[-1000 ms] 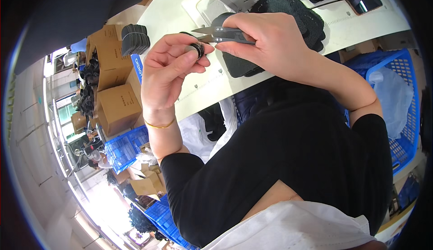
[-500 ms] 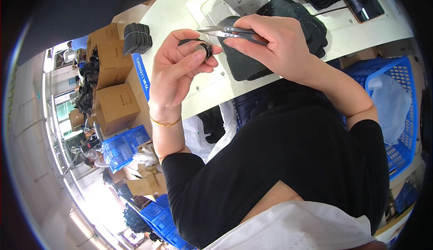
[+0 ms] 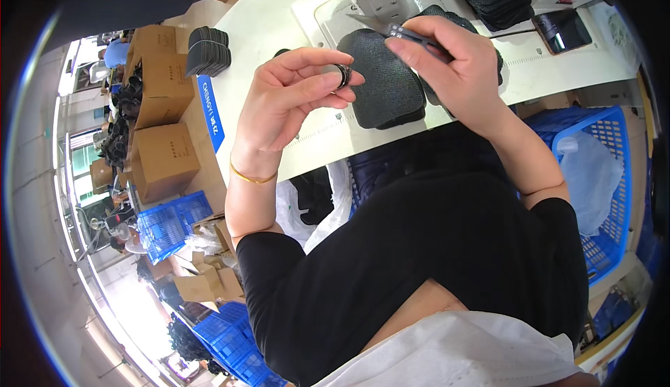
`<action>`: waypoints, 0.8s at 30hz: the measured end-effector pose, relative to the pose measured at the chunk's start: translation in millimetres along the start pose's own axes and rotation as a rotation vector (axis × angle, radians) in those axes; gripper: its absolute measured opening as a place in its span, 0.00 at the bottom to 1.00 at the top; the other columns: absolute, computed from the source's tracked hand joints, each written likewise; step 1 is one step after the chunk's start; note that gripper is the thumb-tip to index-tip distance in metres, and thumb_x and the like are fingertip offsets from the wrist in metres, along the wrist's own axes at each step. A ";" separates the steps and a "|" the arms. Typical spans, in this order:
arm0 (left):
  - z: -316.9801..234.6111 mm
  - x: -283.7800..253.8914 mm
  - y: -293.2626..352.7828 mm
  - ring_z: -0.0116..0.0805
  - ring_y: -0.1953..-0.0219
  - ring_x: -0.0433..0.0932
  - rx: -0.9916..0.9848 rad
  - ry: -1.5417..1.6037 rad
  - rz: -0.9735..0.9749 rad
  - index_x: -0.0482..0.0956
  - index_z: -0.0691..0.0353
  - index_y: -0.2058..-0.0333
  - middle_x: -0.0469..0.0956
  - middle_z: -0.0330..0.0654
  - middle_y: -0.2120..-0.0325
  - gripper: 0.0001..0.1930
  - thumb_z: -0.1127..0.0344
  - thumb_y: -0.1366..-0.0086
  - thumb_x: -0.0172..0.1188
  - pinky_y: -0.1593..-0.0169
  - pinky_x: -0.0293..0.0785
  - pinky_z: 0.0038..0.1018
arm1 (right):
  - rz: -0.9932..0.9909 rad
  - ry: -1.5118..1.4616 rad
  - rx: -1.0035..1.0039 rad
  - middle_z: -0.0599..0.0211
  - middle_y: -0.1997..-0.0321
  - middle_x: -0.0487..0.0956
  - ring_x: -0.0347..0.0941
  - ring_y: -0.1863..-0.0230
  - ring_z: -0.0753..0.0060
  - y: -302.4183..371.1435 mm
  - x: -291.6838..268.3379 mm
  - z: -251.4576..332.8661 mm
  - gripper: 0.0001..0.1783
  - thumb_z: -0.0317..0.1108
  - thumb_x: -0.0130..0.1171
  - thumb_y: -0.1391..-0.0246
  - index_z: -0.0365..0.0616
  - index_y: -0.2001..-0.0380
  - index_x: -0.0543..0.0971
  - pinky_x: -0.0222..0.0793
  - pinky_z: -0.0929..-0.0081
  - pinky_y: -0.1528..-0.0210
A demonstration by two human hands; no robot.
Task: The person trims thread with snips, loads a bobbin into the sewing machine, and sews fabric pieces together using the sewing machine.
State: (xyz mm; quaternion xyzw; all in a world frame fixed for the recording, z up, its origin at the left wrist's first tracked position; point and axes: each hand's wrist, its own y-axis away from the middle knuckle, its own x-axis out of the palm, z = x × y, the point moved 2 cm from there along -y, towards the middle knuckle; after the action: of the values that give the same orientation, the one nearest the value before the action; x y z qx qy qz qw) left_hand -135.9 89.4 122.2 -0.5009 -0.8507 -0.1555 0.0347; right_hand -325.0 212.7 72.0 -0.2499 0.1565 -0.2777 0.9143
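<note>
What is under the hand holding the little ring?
Under the left hand with the small ring lies the white table. A black padded piece sits beside it. Whatever is directly beneath the palm is covered.

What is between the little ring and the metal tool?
In the head view, the gap from the small dark ring to the metal tool shows only the black fabric pad on the table beneath.
</note>
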 end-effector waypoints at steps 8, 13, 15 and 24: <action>1.3 -3.4 -3.4 0.33 0.63 0.83 0.049 -0.021 0.004 0.66 0.74 0.44 0.81 0.56 0.59 0.20 0.75 0.33 0.55 0.59 0.82 0.22 | 0.009 0.223 -0.143 0.72 0.85 0.70 0.62 0.85 0.80 6.8 -18.3 -5.7 0.13 0.38 0.72 0.52 0.42 0.67 0.82 0.56 0.80 0.81; 2.0 -3.7 -6.9 0.38 0.63 0.84 0.089 0.099 0.023 0.64 0.73 0.42 0.81 0.59 0.60 0.22 0.77 0.34 0.56 0.57 0.84 0.27 | 0.060 0.340 -0.307 0.70 0.83 0.75 0.71 0.84 0.71 11.9 -11.4 -1.3 0.15 0.40 0.72 0.54 0.45 0.66 0.81 0.62 0.76 0.81; 2.3 -0.8 -7.6 0.38 0.63 0.84 0.077 0.095 0.031 0.63 0.73 0.41 0.81 0.59 0.60 0.24 0.77 0.34 0.57 0.57 0.83 0.26 | 0.064 0.305 -0.320 0.70 0.82 0.73 0.67 0.84 0.74 13.2 -7.0 -6.2 0.15 0.37 0.73 0.54 0.43 0.65 0.81 0.59 0.77 0.81; 7.2 9.8 -12.4 0.37 0.64 0.84 -0.007 0.087 0.082 0.64 0.72 0.38 0.81 0.57 0.61 0.27 0.77 0.35 0.58 0.57 0.83 0.26 | 0.088 0.266 -0.394 0.69 0.80 0.74 0.65 0.84 0.76 9.0 -5.7 -7.1 0.14 0.33 0.72 0.52 0.39 0.64 0.80 0.59 0.78 0.81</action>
State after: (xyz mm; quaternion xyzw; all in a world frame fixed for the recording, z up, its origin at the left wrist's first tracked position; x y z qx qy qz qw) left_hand -150.8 94.2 114.7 -0.5282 -0.8266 -0.1783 0.0763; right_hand -328.7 219.8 62.0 -0.3774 0.3374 -0.2324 0.8305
